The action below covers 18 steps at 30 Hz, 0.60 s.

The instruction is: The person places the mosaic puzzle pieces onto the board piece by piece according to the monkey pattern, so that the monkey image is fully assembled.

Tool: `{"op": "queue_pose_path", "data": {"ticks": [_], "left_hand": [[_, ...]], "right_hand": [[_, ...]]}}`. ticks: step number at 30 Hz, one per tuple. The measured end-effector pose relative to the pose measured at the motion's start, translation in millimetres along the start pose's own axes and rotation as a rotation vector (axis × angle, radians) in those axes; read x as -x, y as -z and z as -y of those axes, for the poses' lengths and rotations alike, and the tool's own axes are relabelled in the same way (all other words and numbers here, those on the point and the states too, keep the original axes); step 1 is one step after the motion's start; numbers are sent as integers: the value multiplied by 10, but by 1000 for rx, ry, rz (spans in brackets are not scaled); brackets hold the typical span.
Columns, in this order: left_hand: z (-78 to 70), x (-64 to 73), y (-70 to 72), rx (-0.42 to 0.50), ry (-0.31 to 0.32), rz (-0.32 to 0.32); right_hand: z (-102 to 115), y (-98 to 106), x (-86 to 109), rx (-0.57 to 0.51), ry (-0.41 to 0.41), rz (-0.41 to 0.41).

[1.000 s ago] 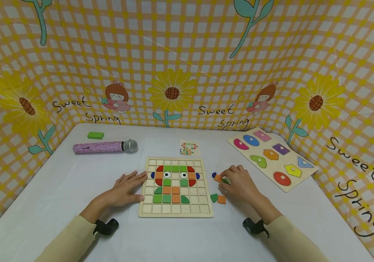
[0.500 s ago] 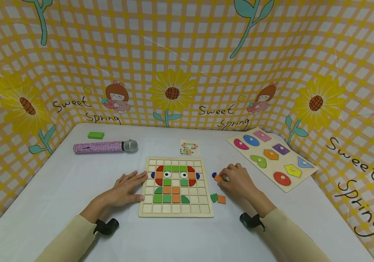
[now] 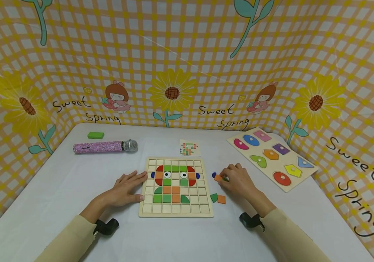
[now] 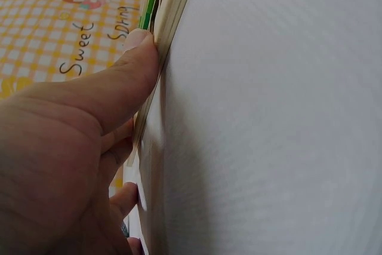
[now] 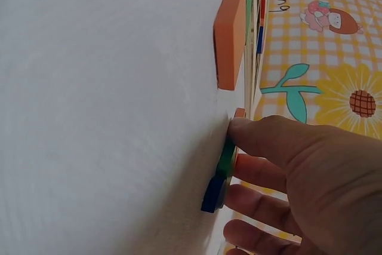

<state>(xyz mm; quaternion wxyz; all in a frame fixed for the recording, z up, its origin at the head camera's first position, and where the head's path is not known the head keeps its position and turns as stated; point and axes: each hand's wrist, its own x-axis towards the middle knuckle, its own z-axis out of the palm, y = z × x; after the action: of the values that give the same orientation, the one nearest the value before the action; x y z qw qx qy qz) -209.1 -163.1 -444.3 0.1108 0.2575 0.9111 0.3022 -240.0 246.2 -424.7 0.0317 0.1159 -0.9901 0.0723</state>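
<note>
The wooden grid board [image 3: 152, 209] lies flat, with red, green, orange and blue tiles and two eye tiles forming a face. Beside its left edge rests my left hand [image 3: 124, 191], fingers extended; the thumb tip [image 4: 143, 43] touches the board's side. To the right of the board, my right hand [image 3: 239, 182] is low over a small cluster of tiles. Its thumb and index finger pinch a green tile [image 5: 226, 159], mostly covered by the fingers in the head view. An orange tile [image 3: 217, 178] and a blue tile [image 3: 214, 175] lie by the fingertips.
Closer to me lie a green tile [image 3: 214, 198] and an orange square [image 3: 221, 199]. A pattern card [image 3: 190, 147] sits behind the board. A glittery microphone [image 3: 98, 147] and a green block [image 3: 95, 135] are at back left, a knobbed shape puzzle [image 3: 272, 156] at back right.
My right hand has shifted slightly left, and its thumb and fingers have closed in over the green tile. The left hand and the board stay where they were.
</note>
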Motion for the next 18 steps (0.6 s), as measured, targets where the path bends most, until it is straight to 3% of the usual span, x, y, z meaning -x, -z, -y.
{"op": "queue_pose_path", "data": {"ticks": [9, 18], "left_hand": [[23, -10, -19, -6, -2, 0], [19, -7, -11, -11, -1, -1]], "right_hand": [[40, 31, 52, -25, 43, -56], [337, 102, 152, -38, 160, -127]]}}
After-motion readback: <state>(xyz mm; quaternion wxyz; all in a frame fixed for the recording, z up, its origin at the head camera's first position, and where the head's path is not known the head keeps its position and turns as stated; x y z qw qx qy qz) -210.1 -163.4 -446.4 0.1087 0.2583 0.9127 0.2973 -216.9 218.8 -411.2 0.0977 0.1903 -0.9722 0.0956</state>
